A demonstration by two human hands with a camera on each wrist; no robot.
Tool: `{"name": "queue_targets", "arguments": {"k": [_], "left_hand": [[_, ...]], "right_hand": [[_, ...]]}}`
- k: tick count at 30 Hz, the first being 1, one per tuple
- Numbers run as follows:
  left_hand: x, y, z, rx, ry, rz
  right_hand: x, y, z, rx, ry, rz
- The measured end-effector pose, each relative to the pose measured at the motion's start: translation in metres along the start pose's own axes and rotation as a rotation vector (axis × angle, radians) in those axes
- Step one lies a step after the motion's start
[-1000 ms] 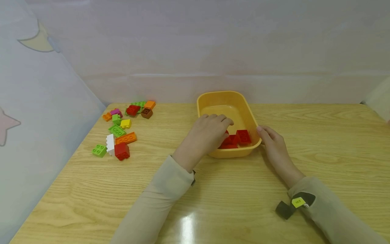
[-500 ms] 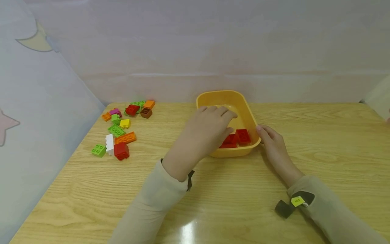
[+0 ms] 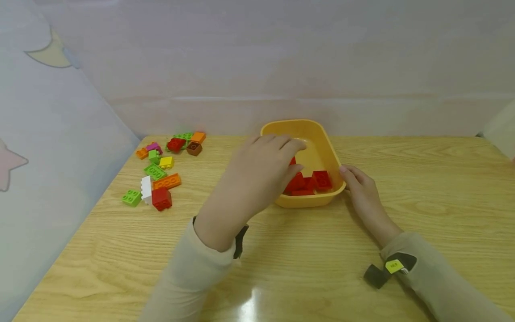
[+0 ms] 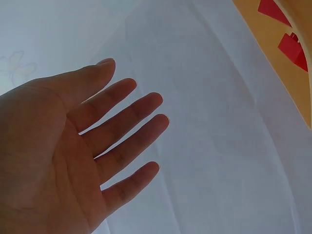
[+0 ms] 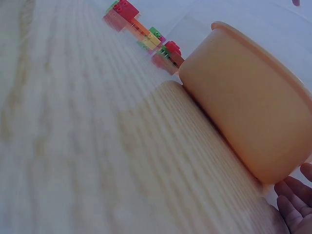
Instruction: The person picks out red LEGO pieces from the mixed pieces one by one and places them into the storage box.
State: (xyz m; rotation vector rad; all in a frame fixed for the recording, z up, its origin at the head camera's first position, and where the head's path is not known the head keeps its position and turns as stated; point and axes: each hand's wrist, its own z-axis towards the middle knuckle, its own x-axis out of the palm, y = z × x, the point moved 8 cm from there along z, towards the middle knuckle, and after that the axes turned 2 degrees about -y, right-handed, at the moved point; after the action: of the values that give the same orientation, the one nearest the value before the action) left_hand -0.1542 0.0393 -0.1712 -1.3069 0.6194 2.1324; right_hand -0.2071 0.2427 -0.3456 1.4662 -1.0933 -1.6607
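Observation:
In the head view my left hand [image 3: 251,176] hovers over the left side of the yellow plastic bin [image 3: 298,202], partly covering it. Its fingers are spread and hold nothing, as the left wrist view shows of the same hand [image 4: 83,141]. Several red toy building bricks [image 3: 322,180] lie in the near end of the bin; some are partly hidden by my left hand. My right hand [image 3: 364,197] holds the bin's near right corner, thumb at the rim and fingers against the outer wall. In the right wrist view those fingers [image 5: 295,195] touch the bin's lower corner.
Loose bricks lie on the left of the wooden table [image 3: 422,188]: a red brick [image 3: 162,199], a white brick [image 3: 146,190], an orange brick [image 3: 166,181], a yellow brick [image 3: 166,162] and several others. A pale wall covering [image 3: 362,67] rises behind the table.
My left hand has risen out of the bin and moved left toward me, its fingers opening. More red bricks show in the bin now. The right hand and the bin have stayed put.

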Motion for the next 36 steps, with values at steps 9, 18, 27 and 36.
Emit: {"name": "queue_targets", "arguments": {"k": [9, 18, 27, 36], "left_hand": [[0.004, 0.016, -0.026, -0.026, 0.056, 0.022], [0.018, 0.04, -0.045, -0.148, 0.22, -0.054], [0.032, 0.105, -0.074, -0.414, 0.428, -0.147], [0.042, 0.156, -0.104, -0.605, 0.601, -0.238]], "right_hand": [[-0.002, 0.0, 0.001, 0.001, -0.011, -0.006], [-0.004, -0.002, 0.001, 0.013, -0.007, -0.009], [-0.003, -0.001, 0.001, -0.005, 0.0, 0.006], [-0.004, -0.001, 0.0, 0.001, 0.001, 0.009]]}}
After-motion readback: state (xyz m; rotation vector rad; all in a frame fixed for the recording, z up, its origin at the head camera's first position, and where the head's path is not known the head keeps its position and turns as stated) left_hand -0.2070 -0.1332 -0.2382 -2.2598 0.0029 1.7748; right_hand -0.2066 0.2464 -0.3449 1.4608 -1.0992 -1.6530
